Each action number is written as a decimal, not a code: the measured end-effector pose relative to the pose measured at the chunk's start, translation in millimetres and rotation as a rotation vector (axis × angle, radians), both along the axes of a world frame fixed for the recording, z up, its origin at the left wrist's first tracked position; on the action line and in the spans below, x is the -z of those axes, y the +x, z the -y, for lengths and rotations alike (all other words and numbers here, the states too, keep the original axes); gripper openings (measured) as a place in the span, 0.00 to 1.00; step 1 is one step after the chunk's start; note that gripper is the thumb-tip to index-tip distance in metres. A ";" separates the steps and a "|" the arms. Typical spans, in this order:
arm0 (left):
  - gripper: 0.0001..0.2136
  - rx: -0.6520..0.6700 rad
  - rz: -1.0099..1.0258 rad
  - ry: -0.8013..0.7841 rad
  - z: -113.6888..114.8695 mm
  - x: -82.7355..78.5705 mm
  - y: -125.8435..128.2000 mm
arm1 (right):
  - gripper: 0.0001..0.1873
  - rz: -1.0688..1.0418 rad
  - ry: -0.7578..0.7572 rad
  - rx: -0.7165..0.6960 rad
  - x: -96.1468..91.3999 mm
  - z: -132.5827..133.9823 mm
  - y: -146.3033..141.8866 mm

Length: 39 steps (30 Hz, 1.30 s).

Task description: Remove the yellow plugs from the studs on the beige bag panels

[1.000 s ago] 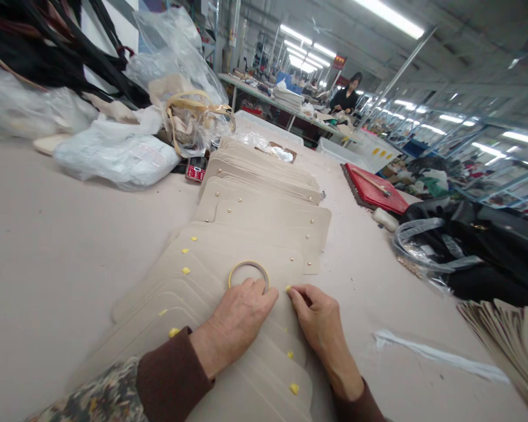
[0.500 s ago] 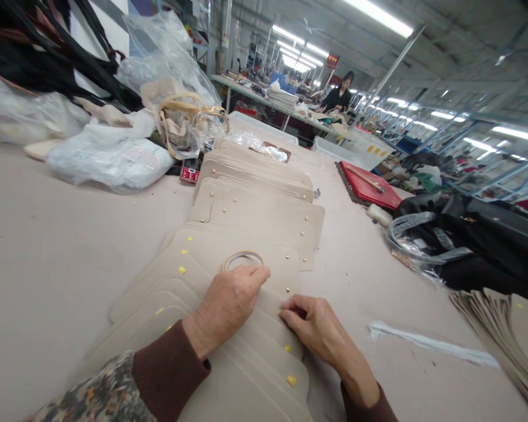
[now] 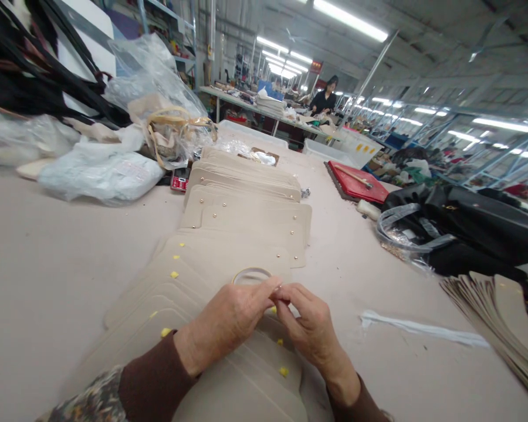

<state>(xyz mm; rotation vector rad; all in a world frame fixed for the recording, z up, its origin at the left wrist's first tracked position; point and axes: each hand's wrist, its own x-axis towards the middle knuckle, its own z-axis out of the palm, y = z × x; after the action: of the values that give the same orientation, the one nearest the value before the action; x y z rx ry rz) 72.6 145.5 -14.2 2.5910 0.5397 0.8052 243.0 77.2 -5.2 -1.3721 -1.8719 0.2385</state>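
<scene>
My left hand (image 3: 233, 310) is closed on a thin roll of tape (image 3: 251, 270), whose pale ring shows above the knuckles. Its fingertips meet those of my right hand (image 3: 310, 322), which is pinched; whatever lies between the right fingers is too small to make out. Both hands are over a fanned stack of beige panels (image 3: 229, 357). Small yellow tape pieces, such as the yellow piece (image 3: 283, 371), dot the panel edges on both sides. Beyond the hands, a studded panel (image 3: 255, 214) with small metal rivets overlaps the stack.
Plastic-wrapped goods (image 3: 101, 173) lie at the left, near a red calculator (image 3: 179, 180). To the right are a red board (image 3: 356, 183) with a hammer, black bags (image 3: 479, 228), a white strip (image 3: 422, 334) and a fan of beige pieces (image 3: 488, 328). A person (image 3: 324, 99) works farther back.
My right hand has moved up and left from a yellow piece at the panel's right edge to meet my left fingertips. The left hand, with the tape roll, has shifted slightly right.
</scene>
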 end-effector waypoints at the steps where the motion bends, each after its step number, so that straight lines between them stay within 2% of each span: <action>1: 0.12 0.007 -0.021 -0.025 1.3 -1.7 0.2 | 0.11 0.024 0.026 0.013 2.1 0.5 -0.1; 5: 0.05 -0.036 -0.145 -0.083 3.9 -7.4 -0.3 | 0.11 0.074 0.109 0.083 7.8 4.0 -2.1; 9: 0.06 -0.067 -0.172 -0.037 3.0 -10.9 -1.2 | 0.09 0.004 0.071 0.143 5.4 7.1 -8.0; 13: 0.08 -0.068 -0.140 0.120 6.9 -17.0 -0.5 | 0.08 -0.358 -0.186 0.259 -0.3 3.4 -11.0; 16: 0.09 -0.062 -0.090 0.173 8.3 -19.8 0.9 | 0.12 -0.688 -0.390 0.345 1.4 -6.1 -0.5; 19: 0.09 -0.161 -0.137 0.156 -0.1 -13.8 2.4 | 0.18 -0.803 -0.539 0.378 9.9 -13.7 18.8; 22: 0.07 -0.228 -0.319 0.162 -12.0 -2.8 4.8 | 0.21 -0.768 -0.629 0.372 20.8 -15.5 31.9; 26: 0.05 -0.200 -0.466 0.149 -17.5 3.1 6.9 | 0.18 -0.619 -0.633 0.340 31.0 -16.0 31.1; 33: 0.07 -0.171 -0.466 0.059 -16.1 1.1 4.9 | 0.12 -0.232 -0.520 0.342 25.4 -21.8 22.8; 39: 0.07 -0.159 -0.482 0.021 -17.7 -1.2 4.6 | 0.10 -0.176 -0.545 0.370 27.0 -27.4 21.4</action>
<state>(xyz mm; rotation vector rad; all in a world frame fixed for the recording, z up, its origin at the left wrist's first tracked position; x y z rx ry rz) 77.3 163.2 -13.0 2.7912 0.8832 0.2193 264.4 104.6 -32.2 -1.9582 -1.4239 0.6901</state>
